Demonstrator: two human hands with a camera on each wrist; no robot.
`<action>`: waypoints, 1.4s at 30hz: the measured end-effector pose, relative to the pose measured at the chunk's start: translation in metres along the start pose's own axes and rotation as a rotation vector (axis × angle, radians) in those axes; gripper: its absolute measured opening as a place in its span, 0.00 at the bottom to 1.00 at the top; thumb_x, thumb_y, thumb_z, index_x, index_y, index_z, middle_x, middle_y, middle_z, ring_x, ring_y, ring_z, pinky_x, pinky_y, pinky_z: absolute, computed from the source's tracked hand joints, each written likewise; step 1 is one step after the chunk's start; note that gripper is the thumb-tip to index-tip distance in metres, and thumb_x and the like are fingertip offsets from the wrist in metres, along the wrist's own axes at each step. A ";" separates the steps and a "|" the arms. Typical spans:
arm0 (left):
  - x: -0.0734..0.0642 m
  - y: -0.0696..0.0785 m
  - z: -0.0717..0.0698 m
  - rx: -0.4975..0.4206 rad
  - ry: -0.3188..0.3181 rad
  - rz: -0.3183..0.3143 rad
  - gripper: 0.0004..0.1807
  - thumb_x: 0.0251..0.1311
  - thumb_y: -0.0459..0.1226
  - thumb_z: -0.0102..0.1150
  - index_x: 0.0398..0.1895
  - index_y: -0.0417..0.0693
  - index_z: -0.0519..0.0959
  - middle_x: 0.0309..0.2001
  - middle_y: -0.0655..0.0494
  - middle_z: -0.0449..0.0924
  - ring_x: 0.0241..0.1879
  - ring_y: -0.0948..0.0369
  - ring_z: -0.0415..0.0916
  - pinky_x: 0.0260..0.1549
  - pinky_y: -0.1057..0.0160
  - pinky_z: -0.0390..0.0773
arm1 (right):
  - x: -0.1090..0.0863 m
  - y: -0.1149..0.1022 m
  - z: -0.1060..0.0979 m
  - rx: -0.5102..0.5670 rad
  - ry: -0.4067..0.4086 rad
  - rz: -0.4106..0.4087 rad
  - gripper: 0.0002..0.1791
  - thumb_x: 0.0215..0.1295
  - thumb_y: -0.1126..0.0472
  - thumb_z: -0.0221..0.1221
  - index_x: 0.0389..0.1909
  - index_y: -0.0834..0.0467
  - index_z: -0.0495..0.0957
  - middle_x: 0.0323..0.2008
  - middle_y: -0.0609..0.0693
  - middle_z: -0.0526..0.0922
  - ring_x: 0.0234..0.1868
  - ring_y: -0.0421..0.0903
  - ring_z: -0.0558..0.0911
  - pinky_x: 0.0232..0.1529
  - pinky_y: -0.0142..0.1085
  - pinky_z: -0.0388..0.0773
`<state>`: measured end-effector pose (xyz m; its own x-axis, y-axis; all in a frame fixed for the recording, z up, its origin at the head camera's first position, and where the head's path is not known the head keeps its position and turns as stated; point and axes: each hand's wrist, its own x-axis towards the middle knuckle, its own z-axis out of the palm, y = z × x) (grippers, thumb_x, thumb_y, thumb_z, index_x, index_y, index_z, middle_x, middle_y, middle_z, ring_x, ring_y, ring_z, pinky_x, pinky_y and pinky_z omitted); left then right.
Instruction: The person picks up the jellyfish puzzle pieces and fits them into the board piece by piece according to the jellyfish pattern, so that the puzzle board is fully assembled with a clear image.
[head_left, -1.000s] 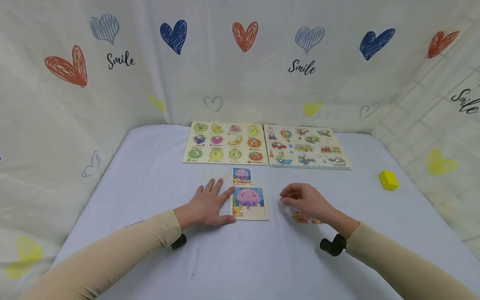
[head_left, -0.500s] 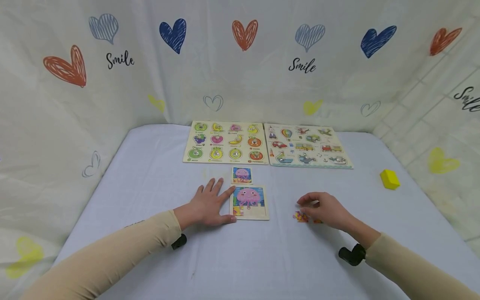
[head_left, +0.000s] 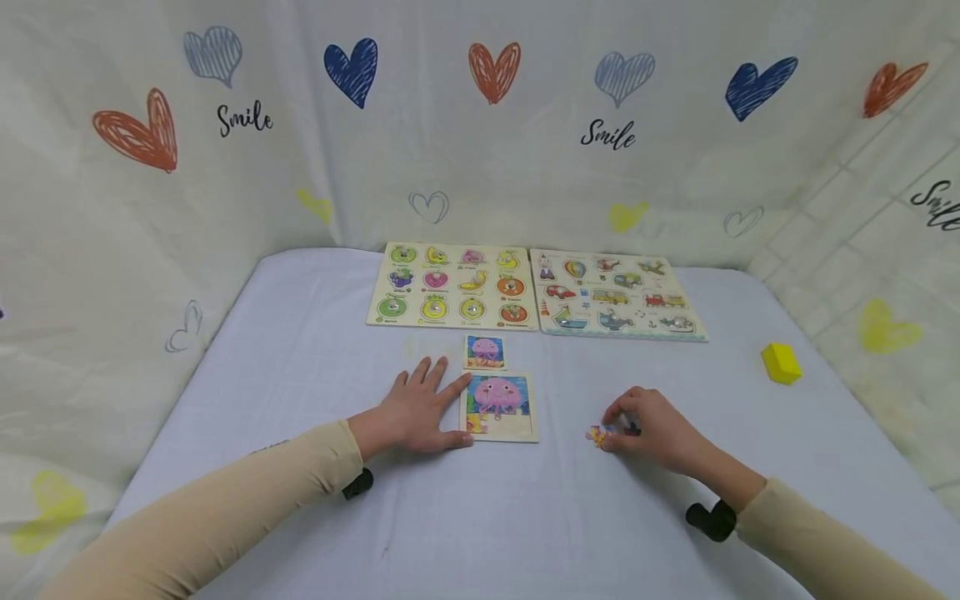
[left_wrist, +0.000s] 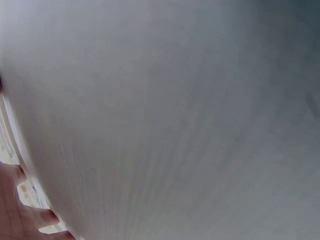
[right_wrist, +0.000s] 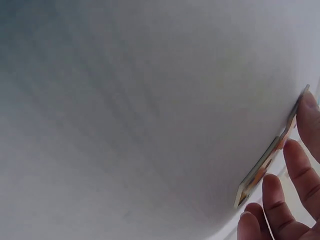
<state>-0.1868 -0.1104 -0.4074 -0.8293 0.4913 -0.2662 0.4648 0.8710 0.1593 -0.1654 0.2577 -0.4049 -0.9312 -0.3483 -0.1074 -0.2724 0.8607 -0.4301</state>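
In the head view, my left hand (head_left: 417,412) lies flat with spread fingers, its index finger and thumb touching the left edge of a jigsaw board (head_left: 497,429). The board bears a pink jellyfish picture, and bare wood shows at its lower right. A small jellyfish picture card (head_left: 484,351) lies just above the board. To the right, the thumb and index finger of my right hand (head_left: 654,429) pinch a colourful puzzle piece (head_left: 597,435) low at the table. Another puzzle piece (right_wrist: 256,175) lies beside it under the fingers in the right wrist view, mostly hidden from the head camera.
A fruit peg puzzle board (head_left: 452,287) and a vehicle peg puzzle board (head_left: 618,296) lie side by side at the table's back. A yellow block (head_left: 782,363) sits near the right edge. A curtain printed with hearts hangs behind the white-covered table (head_left: 480,533).
My right hand has moved right and down, away from the jigsaw board to the loose pieces, and its thumb and index finger have closed around one. My left hand has stayed still.
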 end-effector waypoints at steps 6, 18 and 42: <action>-0.001 0.001 -0.001 -0.006 -0.001 0.002 0.50 0.63 0.68 0.54 0.83 0.58 0.53 0.82 0.38 0.46 0.80 0.36 0.45 0.71 0.32 0.57 | -0.001 -0.001 0.001 -0.053 0.030 -0.052 0.10 0.54 0.54 0.76 0.33 0.49 0.84 0.42 0.47 0.81 0.48 0.52 0.74 0.46 0.43 0.72; -0.002 0.001 0.000 -0.003 0.006 0.002 0.51 0.63 0.68 0.54 0.83 0.58 0.53 0.82 0.39 0.47 0.80 0.36 0.45 0.71 0.32 0.58 | -0.002 -0.002 0.002 -0.090 0.055 -0.091 0.11 0.54 0.58 0.76 0.31 0.50 0.82 0.39 0.45 0.81 0.48 0.51 0.76 0.48 0.47 0.77; -0.001 0.001 0.000 -0.001 0.009 0.002 0.51 0.62 0.69 0.55 0.83 0.58 0.54 0.82 0.39 0.47 0.80 0.36 0.45 0.71 0.32 0.58 | 0.012 -0.032 0.000 0.361 -0.046 0.056 0.10 0.61 0.60 0.72 0.41 0.59 0.84 0.33 0.48 0.86 0.36 0.43 0.82 0.36 0.30 0.79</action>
<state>-0.1855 -0.1102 -0.4067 -0.8312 0.4929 -0.2573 0.4663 0.8700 0.1604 -0.1679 0.2257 -0.3921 -0.9281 -0.3277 -0.1769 -0.1103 0.6955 -0.7100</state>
